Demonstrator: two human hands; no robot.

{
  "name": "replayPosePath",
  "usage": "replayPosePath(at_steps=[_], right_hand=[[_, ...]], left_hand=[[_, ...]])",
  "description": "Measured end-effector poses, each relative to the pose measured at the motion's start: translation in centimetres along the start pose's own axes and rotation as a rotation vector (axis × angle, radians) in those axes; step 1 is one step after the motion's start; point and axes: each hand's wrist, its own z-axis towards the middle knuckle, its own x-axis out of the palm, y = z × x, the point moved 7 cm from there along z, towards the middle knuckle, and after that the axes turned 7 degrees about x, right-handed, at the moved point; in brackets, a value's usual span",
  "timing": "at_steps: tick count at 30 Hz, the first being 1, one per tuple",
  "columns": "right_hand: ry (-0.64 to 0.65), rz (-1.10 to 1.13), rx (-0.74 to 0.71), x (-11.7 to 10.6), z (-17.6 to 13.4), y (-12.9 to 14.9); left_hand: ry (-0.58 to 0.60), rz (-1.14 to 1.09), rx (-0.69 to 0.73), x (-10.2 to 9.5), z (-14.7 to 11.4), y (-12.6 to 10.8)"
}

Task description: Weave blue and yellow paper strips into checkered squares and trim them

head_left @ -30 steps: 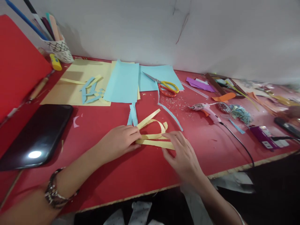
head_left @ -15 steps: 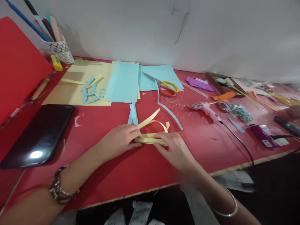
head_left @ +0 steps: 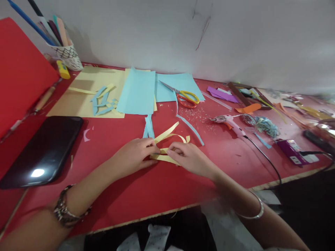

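Observation:
A pale yellow paper strip point(head_left: 165, 159) lies on the red table between my hands, near the front. My left hand point(head_left: 138, 153) pinches its left end, thumb below and fingers above. Bent over the strip's right part, my right hand point(head_left: 190, 157) has its fingertips curled together on the yellow paper. Its palm side is hidden. Behind the hands a loose yellow strip point(head_left: 167, 133) rises, with another one curling beside it. Short light blue strips point(head_left: 148, 127) lie just behind my left hand. A longer light blue strip point(head_left: 192, 126) bends across the table behind my right hand.
Scissors point(head_left: 183, 96) rest on blue paper point(head_left: 137, 92) at the back. On the right lie a pink glue gun point(head_left: 230, 124) with its cord and a purple power block point(head_left: 290, 150). A black phone point(head_left: 43, 151) and a pen cup point(head_left: 69, 55) are at left.
My right hand has shifted slightly left and curled its fingers. The yellow strip's layers, pressed together before, now stand apart at the right. My left hand stays nearly still.

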Motion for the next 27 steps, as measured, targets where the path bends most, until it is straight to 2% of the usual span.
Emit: replayPosePath(at_steps=[4, 10, 16, 27], right_hand=[[0.105, 0.017, -0.005, 0.5, 0.2, -0.2], [0.184, 0.143, -0.095, 0.4, 0.5, -0.1], [0.195, 0.156, -0.119, -0.1, 0.8, -0.4], [0.138, 0.003, -0.121, -0.4, 0.6, -0.5]], left_hand=[[0.019, -0.003, -0.014, 0.1, 0.0, 0.1], [0.027, -0.007, -0.016, -0.1, 0.1, 0.1], [0.02, -0.031, -0.005, -0.1, 0.1, 0.1], [0.022, -0.011, 0.003, 0.1, 0.0, 0.2]])
